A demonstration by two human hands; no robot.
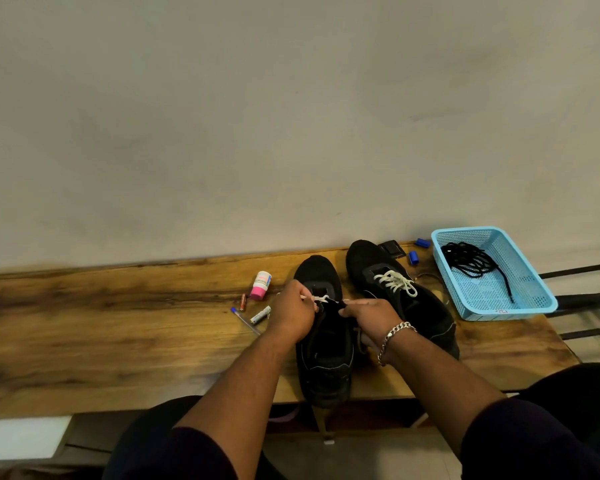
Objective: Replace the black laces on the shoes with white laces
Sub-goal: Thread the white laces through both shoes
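Observation:
Two black shoes stand side by side on the wooden table. The right shoe carries a white lace tied across its eyelets. On the left shoe, a white lace crosses the front eyelets. My left hand pinches one end of that lace over the shoe's tongue. My right hand, with a chain bracelet at the wrist, pinches the other end at the shoe's right side. Black laces lie coiled in the blue basket.
Left of the shoes lie a pink-capped bottle, two batteries, a pen. Behind the right shoe sit a dark square object and two blue caps. The basket stands at the table's right end, against the wall.

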